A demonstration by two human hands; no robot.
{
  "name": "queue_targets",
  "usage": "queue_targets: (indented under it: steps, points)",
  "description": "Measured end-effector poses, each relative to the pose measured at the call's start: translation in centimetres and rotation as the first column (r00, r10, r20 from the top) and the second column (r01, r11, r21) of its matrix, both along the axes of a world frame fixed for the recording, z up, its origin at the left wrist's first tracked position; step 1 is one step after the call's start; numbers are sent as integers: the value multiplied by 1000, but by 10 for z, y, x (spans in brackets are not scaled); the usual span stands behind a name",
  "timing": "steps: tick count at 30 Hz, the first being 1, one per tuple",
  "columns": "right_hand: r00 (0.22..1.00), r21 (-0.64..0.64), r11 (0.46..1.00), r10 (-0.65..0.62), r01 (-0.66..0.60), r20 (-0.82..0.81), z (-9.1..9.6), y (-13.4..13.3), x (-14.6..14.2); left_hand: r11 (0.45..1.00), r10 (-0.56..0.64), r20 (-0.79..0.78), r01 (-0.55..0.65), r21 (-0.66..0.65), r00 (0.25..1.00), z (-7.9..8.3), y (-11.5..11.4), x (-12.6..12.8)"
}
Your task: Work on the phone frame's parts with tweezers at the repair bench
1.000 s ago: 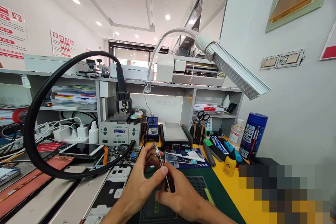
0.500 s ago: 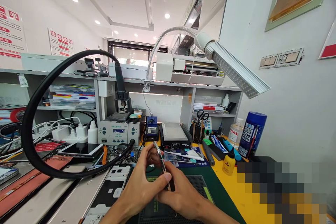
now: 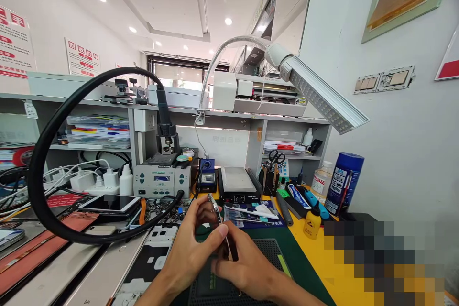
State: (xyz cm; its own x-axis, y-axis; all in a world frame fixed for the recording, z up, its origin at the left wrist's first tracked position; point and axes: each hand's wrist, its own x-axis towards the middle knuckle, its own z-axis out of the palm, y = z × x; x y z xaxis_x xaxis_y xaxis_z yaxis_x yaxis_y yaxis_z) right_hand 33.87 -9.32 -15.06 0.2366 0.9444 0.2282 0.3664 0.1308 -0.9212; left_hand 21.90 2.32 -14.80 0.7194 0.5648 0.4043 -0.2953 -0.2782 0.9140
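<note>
A slim phone (image 3: 215, 206), seen nearly edge-on and tilted, is held up over the work mat. My left hand (image 3: 193, 246) is closed around its far end, with the thumb pressed along the edge. Lower down, my right hand (image 3: 245, 260) grips the near end, the thumb underneath and fingers behind. Its faces are mostly hidden by my fingers. Beneath both hands lies a dark perforated pad (image 3: 267, 248) on a green mat (image 3: 301, 282).
Phone housings (image 3: 107, 267) and a tablet (image 3: 109, 203) lie on the left. A black hose (image 3: 34, 167) loops above them from a hot-air station (image 3: 161, 181). Behind my hands stands a heating plate (image 3: 238, 179). On the right are a yellow bottle (image 3: 312, 222) and a blue spray can (image 3: 344, 184).
My left thumb has slid slightly up and left along the phone. The phone's far end has tipped a little to the left. Both hands keep their grip.
</note>
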Motion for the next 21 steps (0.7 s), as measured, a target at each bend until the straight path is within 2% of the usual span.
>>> queue_targets:
  steps: [11,17,21]
  points:
    - [1000,-16,1000,1,0,12,1,0,1,997,71,15,-71,30,997,4,-2,2]
    - [1000,-51,999,8,-7,15,2,0,1,996,53,24,-51,-77,998,3,-1,1]
    - [1000,-78,997,19,-18,17,3,-1,1,993,80,32,-77,-85,996,6,-1,2]
